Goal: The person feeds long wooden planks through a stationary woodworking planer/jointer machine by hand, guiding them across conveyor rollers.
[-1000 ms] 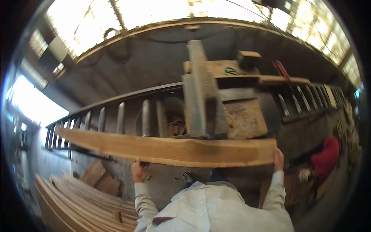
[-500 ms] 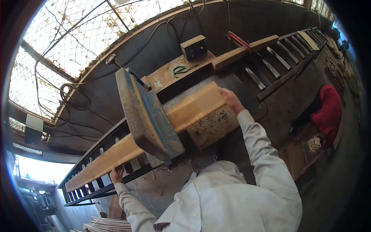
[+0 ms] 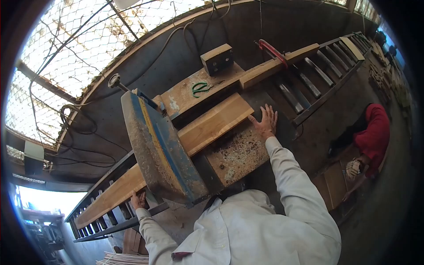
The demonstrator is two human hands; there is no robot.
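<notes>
A long wooden board (image 3: 216,124) runs under the blue machine head (image 3: 163,148), its left part lying over the rollers. Fingers spread, my right hand (image 3: 266,122) is by the board's right end, over the dusty metal table (image 3: 240,154); the thumb is close to the board's corner, and contact is unclear. At the board's near edge, left of the machine head, is my left hand (image 3: 138,200). Its fingers are partly hidden at the board's edge, so its grip is unclear.
A red clamp (image 3: 273,52) holds a wooden rail (image 3: 278,66) beside the right roller frame (image 3: 322,95). Green scissors (image 3: 201,89) and a switch box (image 3: 217,59) are behind the board. A person in red (image 3: 373,134) bends down at the right.
My right hand has come off the board's end, its fingers now spread. The board's right end sits farther from the fence. The view has shifted slightly.
</notes>
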